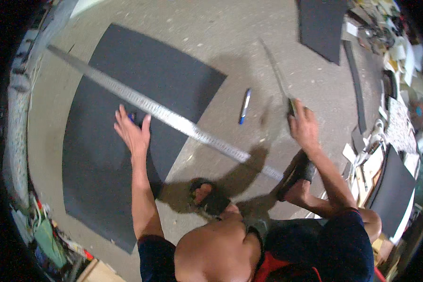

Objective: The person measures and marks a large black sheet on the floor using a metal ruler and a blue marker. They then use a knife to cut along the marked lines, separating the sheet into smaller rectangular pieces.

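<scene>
Clasping a half-hidden knife handle (292,106), right grip (305,126) curls — left grip (133,133) splays by something blue (131,116).

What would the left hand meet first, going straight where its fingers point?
Probably the long silver ruler across the black sheet, just ahead of the left hand; height is hard to judge.

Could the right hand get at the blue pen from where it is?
Probably yes: the pen lies on open floor to the left of the right hand, with nothing visible between them. However, that hand grips a long-bladed tool, which it might have to put down first.
</scene>
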`<state>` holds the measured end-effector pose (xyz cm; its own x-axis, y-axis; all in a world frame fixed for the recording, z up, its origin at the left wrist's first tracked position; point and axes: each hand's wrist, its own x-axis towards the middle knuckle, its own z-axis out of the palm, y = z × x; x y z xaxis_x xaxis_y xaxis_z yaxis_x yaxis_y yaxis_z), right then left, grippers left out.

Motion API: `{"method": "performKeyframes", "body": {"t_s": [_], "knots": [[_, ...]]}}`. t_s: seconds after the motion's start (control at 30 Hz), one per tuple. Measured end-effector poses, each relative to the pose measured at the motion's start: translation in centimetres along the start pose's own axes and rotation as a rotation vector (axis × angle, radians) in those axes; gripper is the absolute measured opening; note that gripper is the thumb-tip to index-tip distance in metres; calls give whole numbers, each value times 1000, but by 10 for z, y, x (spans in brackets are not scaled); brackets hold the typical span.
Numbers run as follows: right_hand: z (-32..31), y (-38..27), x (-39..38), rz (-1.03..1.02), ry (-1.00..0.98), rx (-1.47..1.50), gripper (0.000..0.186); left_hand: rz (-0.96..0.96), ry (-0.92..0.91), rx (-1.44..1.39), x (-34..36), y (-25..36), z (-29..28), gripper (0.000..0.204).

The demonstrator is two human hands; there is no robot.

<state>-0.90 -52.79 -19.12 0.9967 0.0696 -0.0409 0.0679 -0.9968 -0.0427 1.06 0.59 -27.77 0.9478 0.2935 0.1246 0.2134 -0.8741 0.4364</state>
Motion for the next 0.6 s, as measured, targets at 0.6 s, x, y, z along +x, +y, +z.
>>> {"method": "performKeyframes", "body": {"t_s": [0.6], "knots": [[-45, -88, 201, 604, 229, 1184, 54, 9, 72, 82, -53, 3, -1, 85]]}}
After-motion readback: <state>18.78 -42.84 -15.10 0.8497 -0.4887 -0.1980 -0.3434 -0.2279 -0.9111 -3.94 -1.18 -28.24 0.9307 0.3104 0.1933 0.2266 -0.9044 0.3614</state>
